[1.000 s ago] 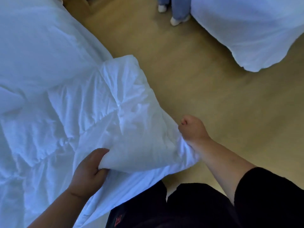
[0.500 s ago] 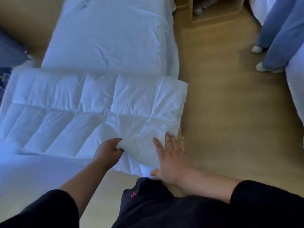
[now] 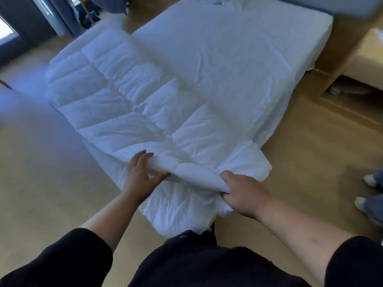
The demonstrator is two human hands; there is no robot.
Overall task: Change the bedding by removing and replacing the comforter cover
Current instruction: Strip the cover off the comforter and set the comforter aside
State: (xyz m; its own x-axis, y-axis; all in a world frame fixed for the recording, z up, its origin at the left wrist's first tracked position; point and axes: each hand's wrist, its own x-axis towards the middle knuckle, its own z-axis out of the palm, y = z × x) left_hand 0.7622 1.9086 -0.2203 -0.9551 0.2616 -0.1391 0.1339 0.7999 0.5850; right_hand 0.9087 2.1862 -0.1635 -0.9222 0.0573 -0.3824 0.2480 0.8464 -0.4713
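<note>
Evidently, in the head view, the near edge of the quilted comforter (image 3: 132,104), folded across the foot of the bed (image 3: 238,50), is gripped by the left hand (image 3: 138,172) and right hand (image 3: 242,191), fingers curled into it. Lifting or further folding seems called for next.

A pale wooden floor (image 3: 300,162) ran around the room. At the right stood a light wooden nightstand (image 3: 360,59) with an open shelf beneath, something grey and blurred lying inside it. Dark curtains (image 3: 51,15) hung at the upper left beside a bright window (image 3: 6,27). At the right edge another person's feet (image 3: 371,181) in white socks and blue trousers stood on the floor.
</note>
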